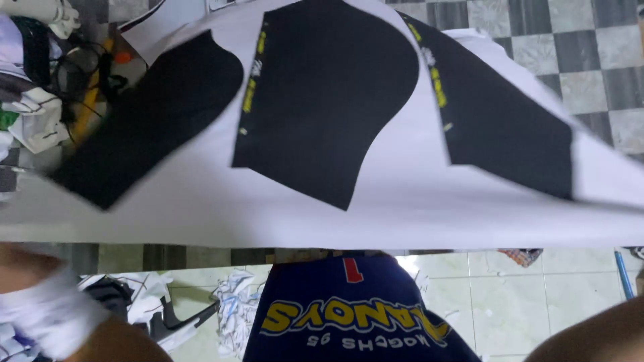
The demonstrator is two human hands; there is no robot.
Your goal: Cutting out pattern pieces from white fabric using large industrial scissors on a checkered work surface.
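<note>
A large white sheet (pixel 402 208) printed with black pattern pieces stretches across the view, its near edge running level in front of me. One curved black piece (pixel 329 100) sits in the middle, another (pixel 154 121) to the left and a third (pixel 503 127) to the right, with yellow marks along their edges. My left arm (pixel 114 342) shows blurred at the bottom left, with a white band (pixel 40 315) across it. My right arm (pixel 590 338) shows at the bottom right corner. Neither hand itself is visible. My dark blue printed shirt (pixel 349 315) fills the bottom middle.
Crumpled white and black paper scraps (pixel 201 308) lie on the pale tiled floor below the sheet. A heap of cloth, cables and a yellow stick (pixel 87 94) sits at the upper left. Grey checkered floor tiles (pixel 590 60) show at the upper right.
</note>
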